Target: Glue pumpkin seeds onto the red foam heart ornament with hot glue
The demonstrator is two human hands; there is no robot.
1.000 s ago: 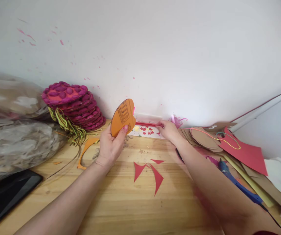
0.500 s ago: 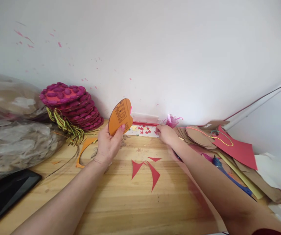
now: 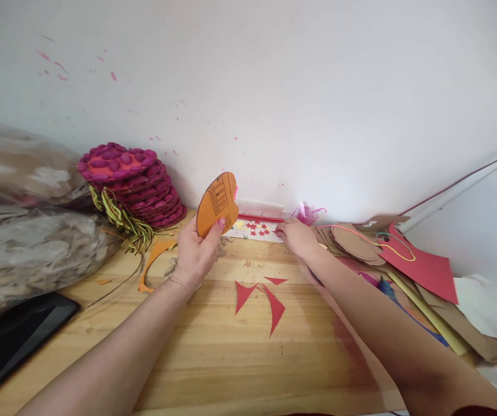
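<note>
My left hand (image 3: pixel 199 248) grips an orange cardboard piece (image 3: pixel 218 205) with black print and a rounded outline, thumb on its face, held up above the table. Farther right, my right hand (image 3: pixel 294 236) has its fingers pressed together at the right end of a white sheet (image 3: pixel 236 232) bearing red and yellow stars (image 3: pixel 264 233); what its fingertips hold, if anything, is too small to tell. Red paper scraps (image 3: pixel 274 309) lie on the wooden table (image 3: pixel 214 358) between my forearms.
At the left stand a stack of magenta rounds (image 3: pixel 118 164), clear plastic bags (image 3: pixel 36 248) and a black tablet-like object (image 3: pixel 23 341). An orange offcut (image 3: pixel 148 266) lies beside my left hand. Brown cardboard rounds (image 3: pixel 355 241), red paper (image 3: pixel 426 266) and a yellow strip (image 3: pixel 430 315) lie at the right.
The whole view has shifted slightly. My left hand still holds the orange piece, and my right hand stays at the end of the white sheet.
</note>
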